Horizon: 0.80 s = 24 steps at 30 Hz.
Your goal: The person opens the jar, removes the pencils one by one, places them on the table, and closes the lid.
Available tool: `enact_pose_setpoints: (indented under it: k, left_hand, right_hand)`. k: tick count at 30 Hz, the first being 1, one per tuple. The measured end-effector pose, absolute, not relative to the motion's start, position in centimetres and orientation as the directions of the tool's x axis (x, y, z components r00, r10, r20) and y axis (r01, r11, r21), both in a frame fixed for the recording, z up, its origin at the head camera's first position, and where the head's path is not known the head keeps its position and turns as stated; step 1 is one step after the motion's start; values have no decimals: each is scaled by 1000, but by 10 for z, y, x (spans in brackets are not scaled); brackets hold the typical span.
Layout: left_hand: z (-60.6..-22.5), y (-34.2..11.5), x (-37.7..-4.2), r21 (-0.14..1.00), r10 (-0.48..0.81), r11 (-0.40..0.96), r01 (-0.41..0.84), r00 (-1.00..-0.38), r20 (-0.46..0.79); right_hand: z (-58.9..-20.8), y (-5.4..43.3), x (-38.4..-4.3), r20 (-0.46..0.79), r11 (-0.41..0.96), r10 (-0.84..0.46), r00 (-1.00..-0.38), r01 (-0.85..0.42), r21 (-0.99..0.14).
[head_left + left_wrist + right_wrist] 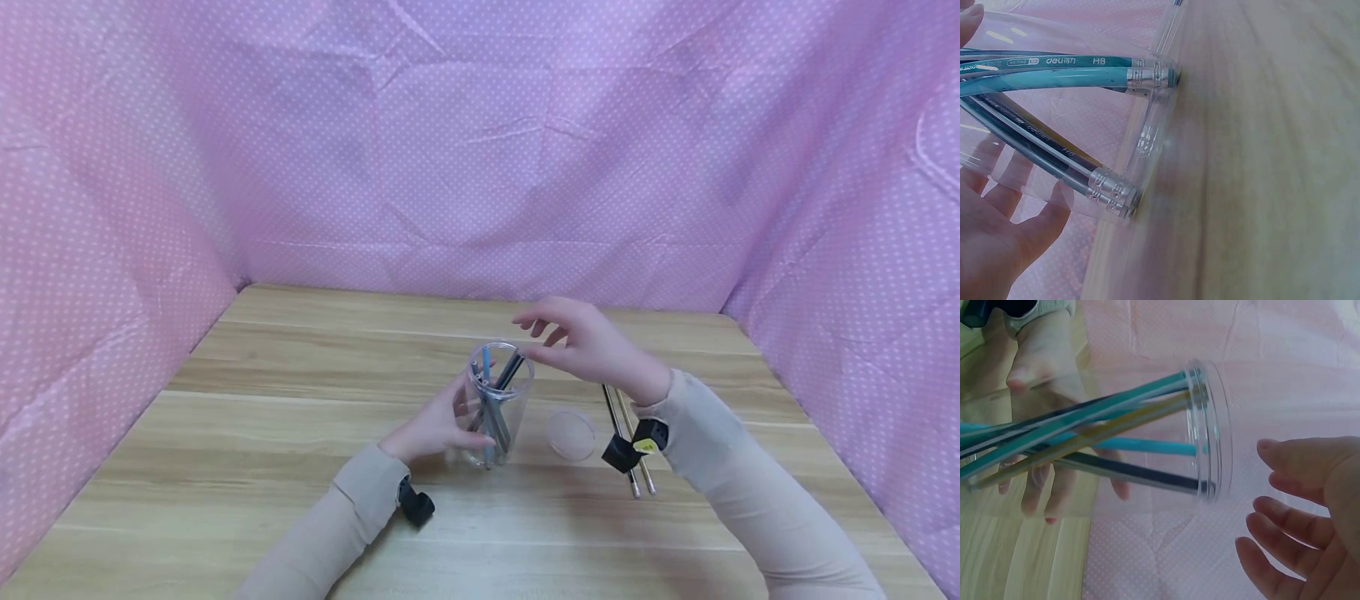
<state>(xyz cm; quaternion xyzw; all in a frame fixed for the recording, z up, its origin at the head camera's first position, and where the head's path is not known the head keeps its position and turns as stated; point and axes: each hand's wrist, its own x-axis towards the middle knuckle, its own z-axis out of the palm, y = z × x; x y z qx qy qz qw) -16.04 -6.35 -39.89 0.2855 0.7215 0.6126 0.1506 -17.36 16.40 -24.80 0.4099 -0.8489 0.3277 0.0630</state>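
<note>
A clear plastic jar (517,414) stands upright on the wooden table with several pencils (492,421) leaning inside it. My left hand (433,427) holds the jar from its left side, thumb in front and fingers behind. The left wrist view shows teal, dark and yellowish pencils (1079,75) with their metal eraser ends at the jar's base. Beside the rim, my right hand (592,343) hovers with loosely bent fingers and nothing between them. In the right wrist view a gap separates its fingertips (1267,445) from the open jar mouth (1222,431).
A round clear lid (570,435) lies flat on the table to the right of the jar. Farther right, a dark pencil (612,412) and a yellowish pencil (626,410) lie side by side, partly under my right wrist. Pink dotted cloth (480,167) encloses the table.
</note>
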Motion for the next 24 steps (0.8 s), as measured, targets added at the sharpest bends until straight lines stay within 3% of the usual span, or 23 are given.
enact_pose_setpoints:
  k: [16,24]
  left_hand:
    - [-399,-65,-162,969,611,62,239,-777,152]
    - [-397,-65,-160,971,612,78,226,-780,133]
  right_hand:
    - [-252,142,-169,366,456,-748,-554,-829,-324]
    - [-256,137,-168,338,479,-761,-554,-831,-283]
